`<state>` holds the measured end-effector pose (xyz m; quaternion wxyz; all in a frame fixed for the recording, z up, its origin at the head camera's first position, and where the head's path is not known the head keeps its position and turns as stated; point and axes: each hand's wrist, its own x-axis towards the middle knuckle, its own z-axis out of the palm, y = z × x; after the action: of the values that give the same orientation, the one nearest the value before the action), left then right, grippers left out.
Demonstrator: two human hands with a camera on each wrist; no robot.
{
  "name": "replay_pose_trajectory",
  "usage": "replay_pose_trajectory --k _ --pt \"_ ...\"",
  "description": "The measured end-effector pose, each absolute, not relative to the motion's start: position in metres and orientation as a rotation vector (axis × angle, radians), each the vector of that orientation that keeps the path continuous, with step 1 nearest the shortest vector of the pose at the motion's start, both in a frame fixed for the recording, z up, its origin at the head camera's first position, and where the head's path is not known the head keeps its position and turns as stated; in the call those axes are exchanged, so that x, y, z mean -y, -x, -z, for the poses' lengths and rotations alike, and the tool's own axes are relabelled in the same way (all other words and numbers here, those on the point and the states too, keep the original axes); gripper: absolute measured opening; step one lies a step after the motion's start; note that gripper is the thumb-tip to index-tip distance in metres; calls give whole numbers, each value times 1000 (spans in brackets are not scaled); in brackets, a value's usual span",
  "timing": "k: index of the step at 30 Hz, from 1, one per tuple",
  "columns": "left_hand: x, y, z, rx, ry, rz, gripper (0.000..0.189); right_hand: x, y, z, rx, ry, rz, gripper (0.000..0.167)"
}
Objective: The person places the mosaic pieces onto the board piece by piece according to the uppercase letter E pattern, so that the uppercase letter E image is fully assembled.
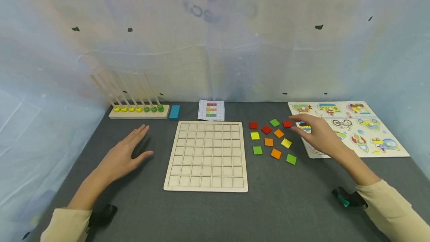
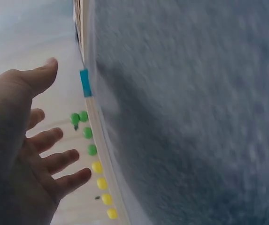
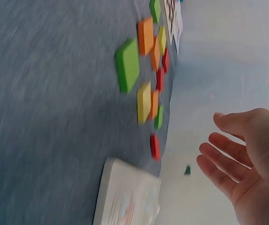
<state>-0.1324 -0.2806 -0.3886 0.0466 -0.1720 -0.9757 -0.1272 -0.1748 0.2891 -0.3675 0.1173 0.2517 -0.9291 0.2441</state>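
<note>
My left hand (image 1: 122,158) hovers over the dark table, left of the wooden grid board (image 1: 205,156), fingers extended and nothing held. Its spread fingers also show in the left wrist view, in front of the bead stand. On the other side, my right hand (image 1: 317,133) is raised near the left edge of the picture puzzle board (image 1: 356,148), thumb apart from the fingers, holding nothing. Close to its fingertips lies a red square tile (image 1: 287,124). Several more tiles in red, green, orange and yellow, among them a yellow tile (image 1: 286,143), lie scattered right of the grid board.
A wooden bead stand (image 1: 117,115) with upright rods and yellow and green beads stands at the back left. Beside it lies a blue block (image 1: 174,112). A paper card (image 1: 201,109) with a coloured square pattern lies behind the grid board. A pale sheet (image 1: 248,62) hangs behind the table.
</note>
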Motion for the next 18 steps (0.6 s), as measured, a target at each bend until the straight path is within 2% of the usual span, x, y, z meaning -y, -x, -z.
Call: replay_pose_trajectory --k 7,18 --pt "267 121 384 3059 545 401 84 -262 186 375 2705 -835 -750 37" --pt "237 107 383 3133 783 527 92 -225 209 388 2806 -878 -816 40"
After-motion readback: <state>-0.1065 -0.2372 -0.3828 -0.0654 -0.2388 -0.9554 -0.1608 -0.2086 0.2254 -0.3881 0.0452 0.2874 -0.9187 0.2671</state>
